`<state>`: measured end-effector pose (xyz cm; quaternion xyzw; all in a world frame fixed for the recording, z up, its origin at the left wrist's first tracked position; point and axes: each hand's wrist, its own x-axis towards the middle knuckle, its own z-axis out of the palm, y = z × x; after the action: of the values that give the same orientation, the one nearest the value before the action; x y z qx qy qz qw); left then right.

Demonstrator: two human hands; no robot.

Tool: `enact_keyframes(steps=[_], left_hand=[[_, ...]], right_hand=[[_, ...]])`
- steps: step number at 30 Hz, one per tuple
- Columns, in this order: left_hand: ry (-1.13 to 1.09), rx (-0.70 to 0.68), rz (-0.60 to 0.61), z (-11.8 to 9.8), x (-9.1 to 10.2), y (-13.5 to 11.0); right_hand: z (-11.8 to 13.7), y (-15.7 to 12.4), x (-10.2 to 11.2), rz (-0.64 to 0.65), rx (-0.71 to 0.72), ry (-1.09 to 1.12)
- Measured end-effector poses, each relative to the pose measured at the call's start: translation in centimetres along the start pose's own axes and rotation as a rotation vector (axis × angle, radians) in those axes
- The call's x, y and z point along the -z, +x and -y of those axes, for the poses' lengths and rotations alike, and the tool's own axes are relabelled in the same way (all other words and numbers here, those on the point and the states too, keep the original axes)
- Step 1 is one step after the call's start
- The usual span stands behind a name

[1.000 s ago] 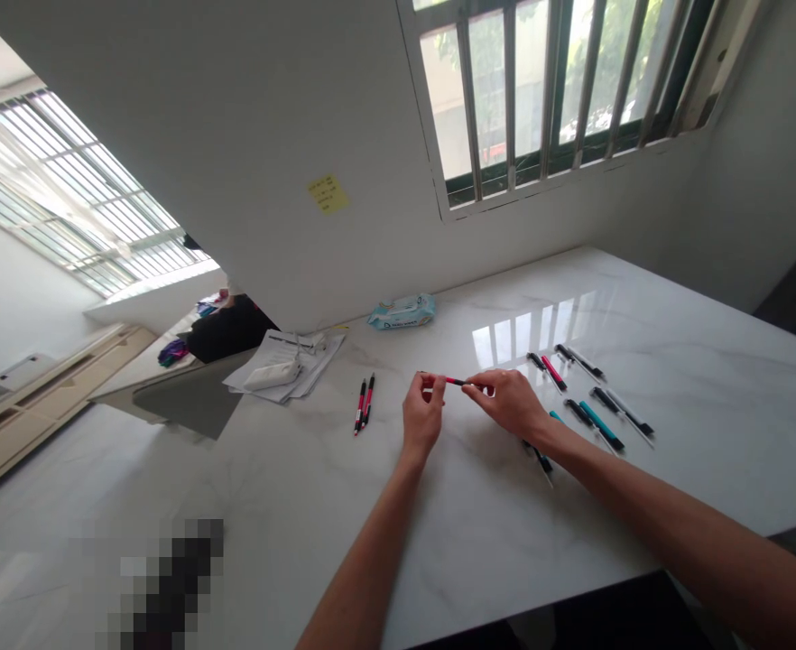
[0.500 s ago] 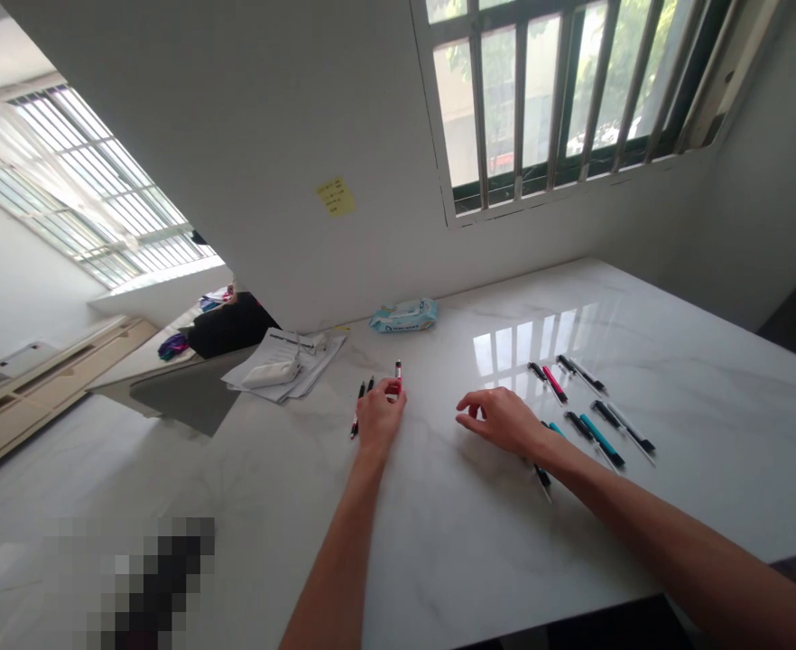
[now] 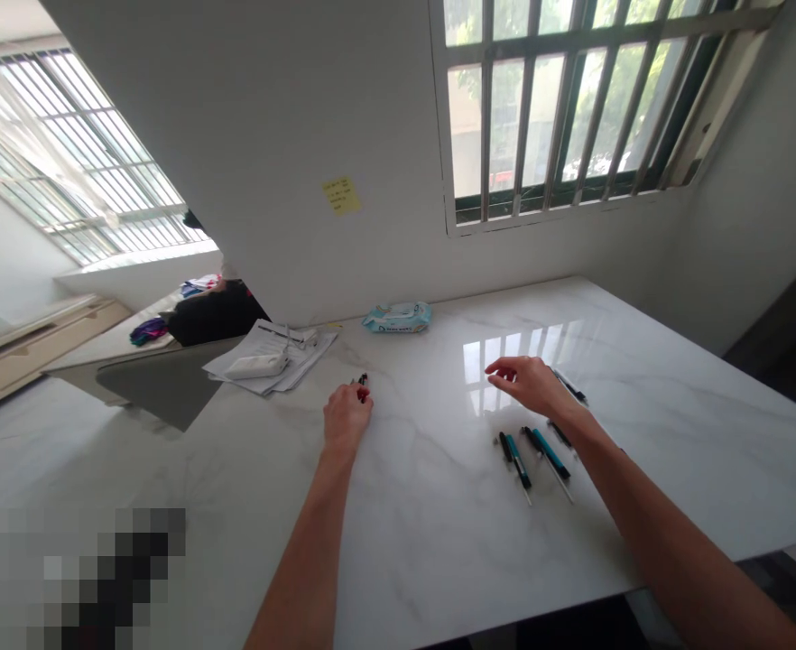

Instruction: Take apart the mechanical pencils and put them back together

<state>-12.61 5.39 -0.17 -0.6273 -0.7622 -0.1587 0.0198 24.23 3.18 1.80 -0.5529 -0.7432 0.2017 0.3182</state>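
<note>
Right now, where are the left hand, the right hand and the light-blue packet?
Left hand (image 3: 347, 417): head view, on the back of the hand.
Right hand (image 3: 528, 383): head view, on the back of the hand.
Light-blue packet (image 3: 398, 318): head view, mid-packet.

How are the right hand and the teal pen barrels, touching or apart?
Apart: the head view shows white tabletop between the right hand and teal pen barrels.

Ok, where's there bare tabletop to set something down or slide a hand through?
Bare tabletop runs between the left forearm and the turquoise pen parts, and farther up between the left hand and right hand, short of the blue packet. It's crowded around the right hand, with more pen parts beside it, and up-left of the left hand, where papers lie.
</note>
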Motion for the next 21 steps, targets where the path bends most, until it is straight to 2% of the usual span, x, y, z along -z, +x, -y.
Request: enact_keyframes(steps=[4,8,13,16,21], left_hand=[[0.012,-0.003,0.011,0.1,0.0,0.0],[0.008,-0.015,0.013,0.2,0.1,-0.2],[0.02,-0.017,0.005,-0.2,0.6,-0.2],[0.009,-0.033,-0.005,-1.4,1.0,-0.5],[-0.079,-0.169,-0.033,-3.7,1.3,-1.3]], right_hand=[[-3.6,1.6,3.8,0.087,0.005,-0.07],[-6.9,2.4,5.5,0.221,0.019,-0.091],[-8.9,1.5,5.0,0.286,0.009,-0.056],[-8.8,1.1,4.4,0.299,-0.017,-0.053],[-8.0,1.1,4.0,0.307,-0.042,-0.086]])
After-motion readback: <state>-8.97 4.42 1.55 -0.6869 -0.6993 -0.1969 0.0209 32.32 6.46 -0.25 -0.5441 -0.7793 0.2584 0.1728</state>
